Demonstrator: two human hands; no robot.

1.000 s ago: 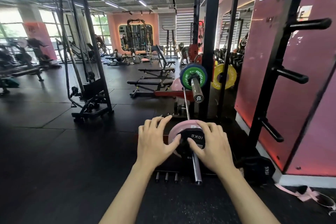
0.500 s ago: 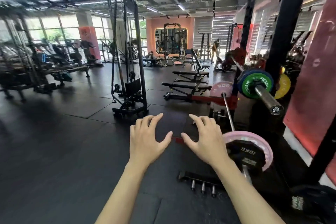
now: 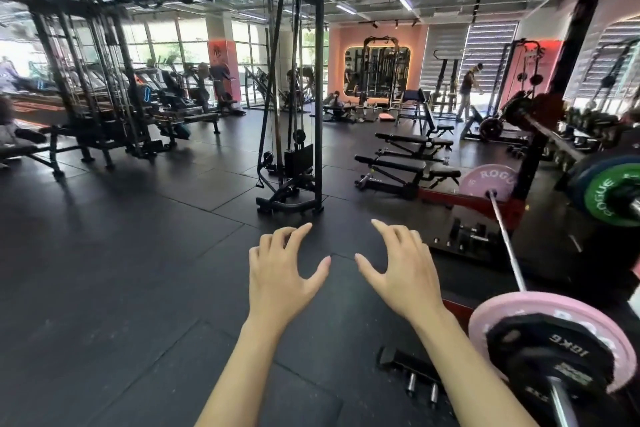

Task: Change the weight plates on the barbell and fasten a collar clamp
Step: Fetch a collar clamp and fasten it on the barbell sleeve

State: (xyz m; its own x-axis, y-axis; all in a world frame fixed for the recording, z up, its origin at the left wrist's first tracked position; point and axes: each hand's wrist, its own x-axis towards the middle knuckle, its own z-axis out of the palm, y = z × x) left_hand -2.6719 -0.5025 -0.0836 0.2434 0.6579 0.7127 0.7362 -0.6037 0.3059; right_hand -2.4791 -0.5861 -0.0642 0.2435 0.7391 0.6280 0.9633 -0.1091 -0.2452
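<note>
Our fingers are spread and loosely curved on both hands, holding nothing: the left hand [image 3: 282, 274] and right hand [image 3: 403, 274] hover side by side above the black rubber floor [image 3: 121, 288], thumbs pointing toward each other with a gap between them. Neither hand touches any equipment.

Out to the right of our right fingers, and lower, sits the near end of the barbell [image 3: 509, 246], resting low by the floor. On its sleeve we see a black 10KG plate [image 3: 543, 354] seated against a pink plate [image 3: 512, 305]. We cannot spot a collar clamp on that sleeve. Further beyond our fingers the bar's far end carries another pink plate [image 3: 488, 180]. Above it to the right, a second bar holds a green plate [image 3: 609, 194].

Just below our right wrist a small rack with pegs [image 3: 408, 371] lies on the floor.

The risk, as we judge it, is the unclamped black plate: with nothing locking it, any tilt or knock of the bar could let it slide off the sleeve toward our feet. Our gaze points away from the bar, so reaching back blind could catch fingers between plates
</note>
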